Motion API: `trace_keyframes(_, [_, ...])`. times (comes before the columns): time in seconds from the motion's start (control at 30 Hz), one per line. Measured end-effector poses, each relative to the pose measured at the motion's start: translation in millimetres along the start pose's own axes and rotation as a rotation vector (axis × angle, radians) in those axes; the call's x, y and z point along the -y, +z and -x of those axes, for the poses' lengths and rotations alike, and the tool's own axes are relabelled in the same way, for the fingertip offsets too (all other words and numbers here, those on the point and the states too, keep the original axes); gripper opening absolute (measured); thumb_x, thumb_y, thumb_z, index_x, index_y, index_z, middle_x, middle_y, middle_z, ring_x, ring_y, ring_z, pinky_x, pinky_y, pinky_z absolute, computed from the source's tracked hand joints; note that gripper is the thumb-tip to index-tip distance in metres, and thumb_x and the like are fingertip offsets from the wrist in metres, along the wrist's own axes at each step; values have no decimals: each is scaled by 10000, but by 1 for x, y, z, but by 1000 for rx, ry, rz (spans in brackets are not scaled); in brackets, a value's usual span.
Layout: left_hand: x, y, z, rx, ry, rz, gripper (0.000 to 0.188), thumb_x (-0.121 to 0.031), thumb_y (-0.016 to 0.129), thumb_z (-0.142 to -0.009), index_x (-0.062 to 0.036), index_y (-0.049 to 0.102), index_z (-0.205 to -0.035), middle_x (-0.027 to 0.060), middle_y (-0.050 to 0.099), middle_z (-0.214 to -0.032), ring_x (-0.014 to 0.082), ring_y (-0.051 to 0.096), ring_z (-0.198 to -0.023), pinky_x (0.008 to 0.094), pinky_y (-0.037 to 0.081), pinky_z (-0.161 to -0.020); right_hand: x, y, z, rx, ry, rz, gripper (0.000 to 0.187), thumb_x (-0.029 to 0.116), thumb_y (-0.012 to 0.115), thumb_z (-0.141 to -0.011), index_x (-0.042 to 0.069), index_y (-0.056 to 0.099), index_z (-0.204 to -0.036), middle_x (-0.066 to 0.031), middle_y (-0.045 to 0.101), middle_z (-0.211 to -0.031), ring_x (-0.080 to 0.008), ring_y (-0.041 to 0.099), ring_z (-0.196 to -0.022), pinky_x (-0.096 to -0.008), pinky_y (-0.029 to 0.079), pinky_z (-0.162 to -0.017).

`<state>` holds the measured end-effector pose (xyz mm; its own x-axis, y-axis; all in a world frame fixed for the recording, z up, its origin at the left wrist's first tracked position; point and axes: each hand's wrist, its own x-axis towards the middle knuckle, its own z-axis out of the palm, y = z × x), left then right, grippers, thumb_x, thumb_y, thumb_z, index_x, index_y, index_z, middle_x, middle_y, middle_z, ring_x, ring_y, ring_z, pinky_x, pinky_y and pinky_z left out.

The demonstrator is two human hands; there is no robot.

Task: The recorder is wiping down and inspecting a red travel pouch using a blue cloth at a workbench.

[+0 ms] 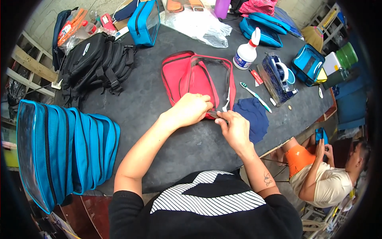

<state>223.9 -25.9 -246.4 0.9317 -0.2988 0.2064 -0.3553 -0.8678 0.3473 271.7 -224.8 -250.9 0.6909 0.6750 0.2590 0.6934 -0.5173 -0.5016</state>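
Observation:
A red pouch (187, 75) with a clear plastic window and dark zipper trim lies on the black table in front of me. At its near edge, my left hand (190, 109) is closed, with the fingers curled on the pouch's rim. Close beside it, my right hand (234, 126) pinches the same edge between thumb and fingers, where a dark strip shows. Exactly what sits between the fingertips is too small to make out. A crumpled dark blue cloth (252, 117) lies just right of my right hand, and a green-and-white toothbrush (256, 96) rests partly over it.
Blue pouches (71, 147) stand in a row at the left, near a black backpack (97, 65). To the right are a white spray bottle (244, 53), an orange-red lighter (256, 77) and a clear-and-navy case (274, 77). Beyond the table's right edge sits another person (322, 175).

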Motion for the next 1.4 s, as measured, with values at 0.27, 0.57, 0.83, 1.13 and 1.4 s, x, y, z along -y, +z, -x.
trace_keyframes(0.27, [3,8,5,-114,17,95,180,-70,644,-726,-18,619,-897,86,554,-913,257,600,-847,385,497,-713,1,5,0,-95,-71,-16,152,143,716,-757,38,699,-864,-94,647,-737,-276,631,-690,-377,490,-647])
trace_keyframes(0.57, [4,13,7,-158,15,147,184,-42,623,-710,-18,608,-892,89,551,-919,268,586,-867,397,470,-758,5,9,-2,-126,-99,-1,138,118,723,-735,34,692,-840,-97,648,-731,-276,620,-677,-376,480,-656])
trace_keyframes(0.83, [4,20,9,-207,37,111,174,-43,631,-703,-18,595,-871,87,551,-925,267,585,-868,392,466,-756,4,10,-4,-107,-101,26,136,113,718,-738,40,690,-849,-96,649,-726,-276,617,-675,-375,477,-653])
trace_keyframes(1.13, [2,21,14,-292,-15,194,135,-29,628,-718,-18,576,-843,79,550,-910,261,585,-849,389,459,-743,5,6,-3,-68,-41,-13,126,115,710,-751,28,684,-839,-102,669,-766,-284,642,-717,-379,494,-686])
trace_keyframes(1.4, [2,21,14,-310,-3,184,123,-30,629,-723,-19,571,-831,74,549,-898,257,581,-831,388,451,-728,4,11,-4,-98,-78,2,125,120,710,-757,29,689,-841,-105,669,-759,-286,641,-708,-384,493,-680])
